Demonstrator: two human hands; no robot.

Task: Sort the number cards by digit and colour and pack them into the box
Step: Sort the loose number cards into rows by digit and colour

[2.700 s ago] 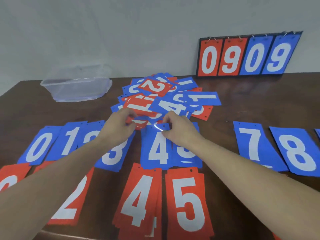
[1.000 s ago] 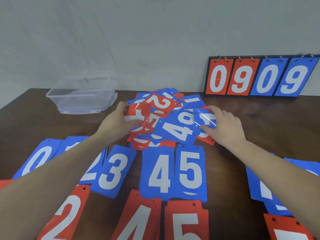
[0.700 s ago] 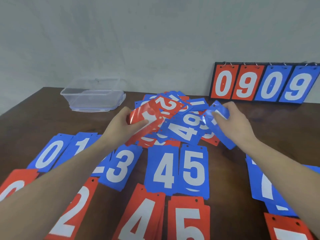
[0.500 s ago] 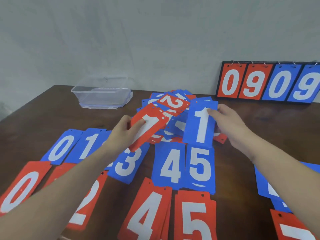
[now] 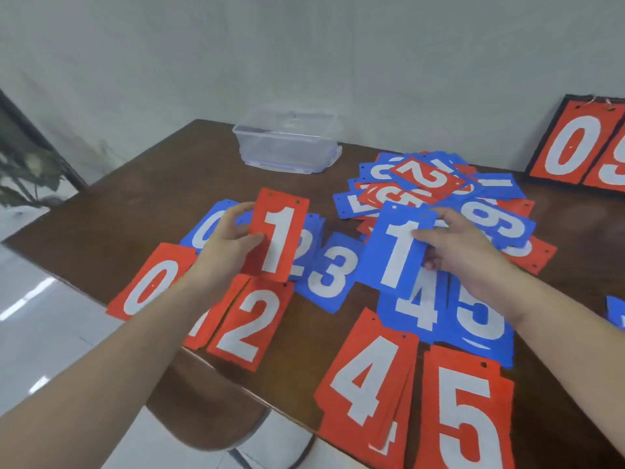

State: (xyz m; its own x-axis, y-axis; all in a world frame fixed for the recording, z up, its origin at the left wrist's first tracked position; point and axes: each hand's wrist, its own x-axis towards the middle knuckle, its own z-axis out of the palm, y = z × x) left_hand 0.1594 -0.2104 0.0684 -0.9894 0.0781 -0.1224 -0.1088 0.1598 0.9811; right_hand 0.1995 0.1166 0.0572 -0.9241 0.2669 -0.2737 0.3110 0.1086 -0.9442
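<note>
My left hand (image 5: pixel 226 247) pinches a red 1 card (image 5: pixel 280 236) by its left edge and holds it above the blue row. My right hand (image 5: pixel 465 253) grips a blue 1 card (image 5: pixel 395 252) by its right edge, above the blue 4 pile (image 5: pixel 417 313). An unsorted heap of red and blue cards (image 5: pixel 436 191) lies behind my right hand. Sorted piles lie in rows: blue 0 (image 5: pixel 203 228), blue 3 (image 5: pixel 333 270), blue 5 (image 5: pixel 480 319), red 0 (image 5: pixel 152 282), red 2 (image 5: pixel 248 324), red 4 (image 5: pixel 367 384), red 5 (image 5: pixel 465 411). The clear plastic box (image 5: pixel 287 142) stands at the back.
A black-framed scoreboard (image 5: pixel 575 147) with red cards leans on the wall at the back right. The table's left edge (image 5: pixel 84 292) runs diagonally past the red 0 pile. A brown stool (image 5: pixel 203 411) stands under the front edge. One more blue card (image 5: pixel 617 313) shows at the right edge.
Both hands lifted a card from the heap and brought it nearer and leftward: the red 1 in my left hand, the blue 1 in my right. The view swung left.
</note>
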